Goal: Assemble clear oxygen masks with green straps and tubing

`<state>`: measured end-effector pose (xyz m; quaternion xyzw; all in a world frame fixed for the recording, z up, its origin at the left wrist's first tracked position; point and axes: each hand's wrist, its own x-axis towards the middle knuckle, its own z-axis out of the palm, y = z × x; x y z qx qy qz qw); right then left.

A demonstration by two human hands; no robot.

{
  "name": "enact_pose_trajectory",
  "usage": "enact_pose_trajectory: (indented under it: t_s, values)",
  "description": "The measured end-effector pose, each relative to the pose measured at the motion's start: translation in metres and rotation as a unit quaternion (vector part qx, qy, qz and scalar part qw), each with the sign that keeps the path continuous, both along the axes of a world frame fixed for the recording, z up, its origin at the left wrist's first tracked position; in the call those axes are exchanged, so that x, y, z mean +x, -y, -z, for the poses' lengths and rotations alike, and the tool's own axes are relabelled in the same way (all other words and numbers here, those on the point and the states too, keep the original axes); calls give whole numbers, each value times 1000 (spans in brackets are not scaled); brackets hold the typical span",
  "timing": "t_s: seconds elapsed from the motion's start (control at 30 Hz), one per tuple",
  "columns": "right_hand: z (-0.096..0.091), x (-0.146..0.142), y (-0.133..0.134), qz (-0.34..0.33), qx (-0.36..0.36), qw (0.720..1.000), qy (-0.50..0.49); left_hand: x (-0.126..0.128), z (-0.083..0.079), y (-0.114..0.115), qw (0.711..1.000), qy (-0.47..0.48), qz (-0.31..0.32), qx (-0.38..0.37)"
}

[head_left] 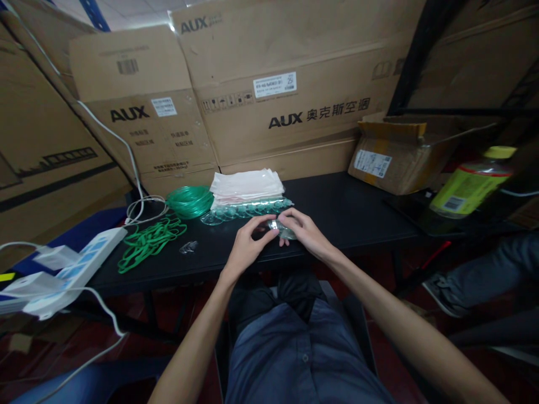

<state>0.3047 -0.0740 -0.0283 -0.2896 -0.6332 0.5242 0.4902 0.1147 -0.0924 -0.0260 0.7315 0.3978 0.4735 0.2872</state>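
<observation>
Over the table's front edge, my left hand [249, 241] and my right hand [305, 231] are closed on a clear plastic face mask [287, 229]. Fingers cover much of its shape, and a shiny spot shows near my left fingertips. Just behind my hands lies a row of nested clear-green masks [248, 209], with a stack of white plastic bags [247, 185] beyond it. To the left are a coil of green tubing [190, 201], a tangle of green elastic straps [154, 241] and a few small metal strips [188, 247].
A white power strip [80, 272] with plugs and cables sits at the left end of the black table [332, 207]. Large cardboard boxes [303, 67] stand behind. At right are an open carton [391, 157], a yellow-capped bottle [469, 185] and another person's leg [492, 275].
</observation>
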Motion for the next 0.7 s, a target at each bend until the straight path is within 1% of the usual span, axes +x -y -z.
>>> enact_pose_trajectory:
  t_s: [0.1, 0.2, 0.33, 0.57, 0.7]
  values:
    - [-2, 1, 0, -39, -5, 999, -16, -1, 2, -4, 998, 48, -15, -28]
    - [0, 2, -3, -61, -7, 998, -26, -2, 2, -6, 997, 65, -23, -45]
    - [3, 1, -4, -52, -10, 998, -22, -3, 2, -6, 996, 76, -7, -53]
    - [0, 2, -1, -19, -9, 1000, 16, -5, 4, -7, 995, 84, 13, -47]
    - [1, 2, -2, -40, 12, 998, 54, -4, 1, -9, 989, 135, 20, -61]
